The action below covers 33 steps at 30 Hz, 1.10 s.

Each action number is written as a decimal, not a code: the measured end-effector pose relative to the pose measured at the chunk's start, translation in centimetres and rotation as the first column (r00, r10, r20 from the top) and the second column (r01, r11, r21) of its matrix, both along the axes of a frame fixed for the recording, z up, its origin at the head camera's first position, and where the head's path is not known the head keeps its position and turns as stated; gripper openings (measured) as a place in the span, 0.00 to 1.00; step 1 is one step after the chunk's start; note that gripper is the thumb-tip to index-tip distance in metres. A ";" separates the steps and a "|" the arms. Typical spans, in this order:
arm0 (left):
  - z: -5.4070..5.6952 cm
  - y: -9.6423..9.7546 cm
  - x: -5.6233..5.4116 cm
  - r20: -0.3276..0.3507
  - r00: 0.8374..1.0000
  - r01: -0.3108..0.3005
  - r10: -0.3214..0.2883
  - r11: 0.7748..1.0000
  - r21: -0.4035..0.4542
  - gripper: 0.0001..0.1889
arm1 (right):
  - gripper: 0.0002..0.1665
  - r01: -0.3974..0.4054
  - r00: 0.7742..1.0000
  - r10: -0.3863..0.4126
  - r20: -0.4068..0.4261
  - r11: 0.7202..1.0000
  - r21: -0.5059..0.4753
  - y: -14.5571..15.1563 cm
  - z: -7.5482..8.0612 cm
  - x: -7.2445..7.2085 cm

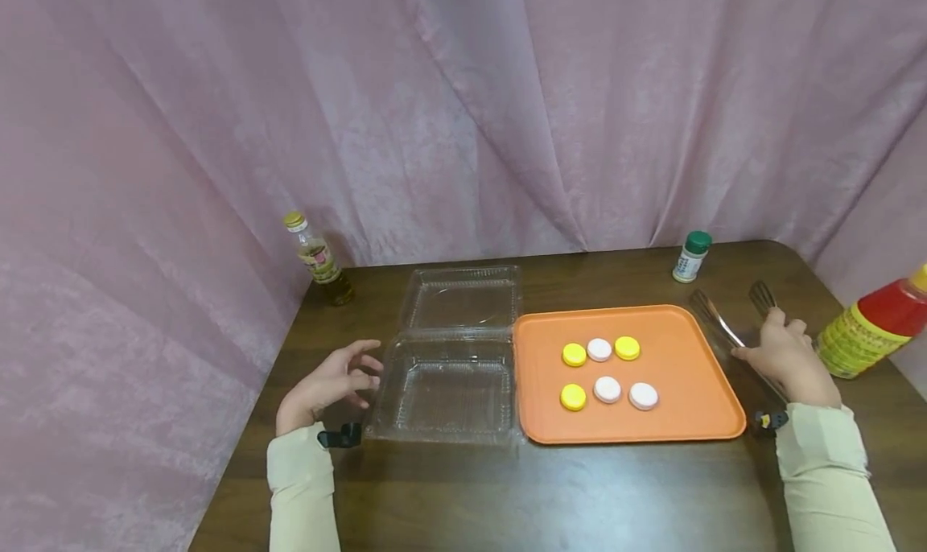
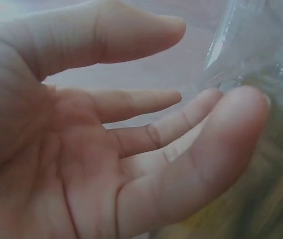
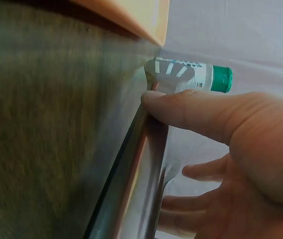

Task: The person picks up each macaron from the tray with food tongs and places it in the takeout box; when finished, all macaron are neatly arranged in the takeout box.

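My right hand (image 1: 788,359) grips a pair of metal tongs (image 1: 719,319) at the right of the orange tray (image 1: 695,411). In the right wrist view the thumb lies along one arm of the tongs (image 3: 146,164), fingers at the other arm; the slotted ends are spread apart. My left hand (image 1: 335,385), fingers loosely bent and holding nothing, is beside the left edge of a clear plastic clamshell box (image 1: 452,391), whose lid (image 1: 463,298) lies folded back. On the tray sit three yellow macarons (image 1: 573,397) and three pale pink macarons (image 1: 607,389).
A small shaker with a green cap (image 1: 690,258) stands at the back right. Beyond my right hand is a red bottle with a yellow label (image 1: 869,331). An oil bottle (image 1: 321,262) stands at the back left. A pink curtain (image 1: 463,117) hangs behind the dark wooden table (image 1: 565,496).
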<state>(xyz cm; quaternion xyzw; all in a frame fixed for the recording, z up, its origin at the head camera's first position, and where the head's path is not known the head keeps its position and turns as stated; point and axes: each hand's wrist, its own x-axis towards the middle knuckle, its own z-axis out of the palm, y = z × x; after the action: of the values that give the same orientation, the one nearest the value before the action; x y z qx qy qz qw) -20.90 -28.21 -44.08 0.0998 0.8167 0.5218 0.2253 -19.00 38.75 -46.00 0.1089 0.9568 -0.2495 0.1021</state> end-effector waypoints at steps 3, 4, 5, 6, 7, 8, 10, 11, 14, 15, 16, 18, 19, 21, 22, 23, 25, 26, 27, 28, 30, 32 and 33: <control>-0.2 0.4 -0.2 0.014 1.000 0.023 -0.023 1.000 0.021 0.39 | 0.64 0.008 1.000 -0.008 0.025 1.000 0.003 0.5 -0.3 0.4; -0.2 0.5 -0.3 0.018 0.999 0.030 -0.031 0.999 0.025 0.39 | 0.64 0.009 1.000 -0.009 0.028 1.000 0.006 0.6 -0.4 0.6; -0.2 0.6 -0.4 0.025 0.999 0.037 -0.038 0.999 0.027 0.40 | 0.64 0.008 0.999 -0.008 0.032 1.000 0.009 0.8 -0.6 0.7; -0.3 0.7 -0.4 0.030 0.998 0.050 -0.051 0.998 0.029 0.41 | 0.63 0.006 1.000 -0.006 0.027 1.000 0.014 0.9 -0.7 0.9; -0.3 0.7 -0.5 0.035 0.997 0.063 -0.064 0.998 0.031 0.41 | 0.62 0.007 1.000 -0.007 0.023 1.000 0.018 1.0 -0.8 1.0; -0.4 0.8 -0.5 0.041 0.997 0.069 -0.070 0.997 0.030 0.42 | 0.62 0.011 1.000 -0.012 0.022 1.000 0.020 1.1 -0.9 1.1; -0.5 0.9 -0.5 0.051 0.996 0.075 -0.077 0.997 0.032 0.43 | 0.60 0.010 1.000 -0.011 0.009 1.000 0.024 1.2 -1.1 1.2; -0.6 1.0 -0.5 0.056 0.995 0.081 -0.082 0.996 0.034 0.44 | 0.60 0.009 1.000 -0.009 0.004 1.000 0.025 1.3 -1.1 1.3; -0.8 1.0 -0.3 0.071 0.994 0.079 -0.082 0.996 0.042 0.44 | 0.58 -0.005 1.000 0.005 -0.022 0.999 0.039 1.5 -1.2 1.5; -0.8 1.0 -0.2 0.076 0.994 0.076 -0.079 0.996 0.047 0.44 | 0.58 -0.015 0.999 0.016 -0.033 0.999 0.045 1.5 -1.2 1.5; -0.8 1.0 0.0 0.079 0.994 0.075 -0.079 0.996 0.050 0.44 | 0.58 -0.022 0.999 0.024 -0.042 0.999 0.049 1.5 -1.1 1.4; -0.8 0.9 0.3 0.080 0.994 0.075 -0.079 0.996 0.055 0.44 | 0.56 -0.035 0.997 0.039 -0.067 0.997 0.065 1.3 -0.9 1.4; -0.8 0.8 0.5 0.077 0.994 0.075 -0.080 0.995 0.058 0.43 | 0.55 -0.044 0.996 0.049 -0.072 0.997 0.069 1.1 -0.7 1.3; -0.8 0.6 0.9 0.066 0.995 0.072 -0.076 0.996 0.061 0.43 | 0.54 -0.057 0.993 0.064 -0.095 0.995 0.080 0.7 -0.2 1.1; -0.8 0.5 1.1 0.059 0.995 0.071 -0.075 0.996 0.063 0.43 | 0.52 -0.057 0.992 0.066 -0.105 0.995 0.079 0.5 0.0 1.0; -0.8 0.3 1.3 0.053 0.996 0.066 -0.070 0.996 0.067 0.42 | 0.52 -0.060 0.991 0.070 -0.117 0.995 0.086 0.2 0.3 0.9; -0.9 0.1 1.6 0.044 0.998 0.051 -0.055 0.996 0.078 0.42 | 0.49 -0.060 0.987 0.072 -0.141 0.995 0.085 -0.3 0.7 0.7; -1.0 0.0 1.8 0.045 0.998 0.040 -0.044 0.995 0.086 0.42 | 0.48 -0.055 0.985 0.068 -0.160 0.995 0.085 -0.5 0.9 0.6; -1.1 0.0 1.8 0.043 0.998 0.038 -0.043 0.995 0.096 0.42 | 0.46 -0.054 0.981 0.068 -0.180 0.995 0.083 -0.7 1.1 0.5; -1.2 0.0 1.9 0.042 0.998 0.036 -0.041 0.994 0.104 0.42 | 0.47 -0.054 0.979 0.068 -0.193 0.995 0.079 -1.0 1.3 0.5; -1.3 0.0 2.0 0.042 0.998 0.032 -0.037 0.992 0.121 0.42 | 0.46 -0.064 0.970 0.080 -0.228 0.995 0.076 -1.4 1.7 0.4; -1.5 0.0 2.1 0.041 0.998 0.034 -0.040 0.991 0.130 0.42 | 0.46 -0.091 0.962 0.105 -0.252 0.993 0.069 -1.8 2.0 0.4; -1.5 0.0 2.1 0.037 0.998 0.037 -0.042 0.990 0.133 0.42 | 0.46 -0.111 0.958 0.125 -0.259 0.992 0.067 -2.0 2.2 0.3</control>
<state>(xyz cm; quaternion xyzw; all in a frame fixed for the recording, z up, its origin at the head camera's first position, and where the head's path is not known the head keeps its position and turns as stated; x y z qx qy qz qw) -18.81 -28.18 -45.61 0.1202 0.7736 0.5720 0.2446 -18.65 36.73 -43.81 0.0202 0.9728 -0.2305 -0.0140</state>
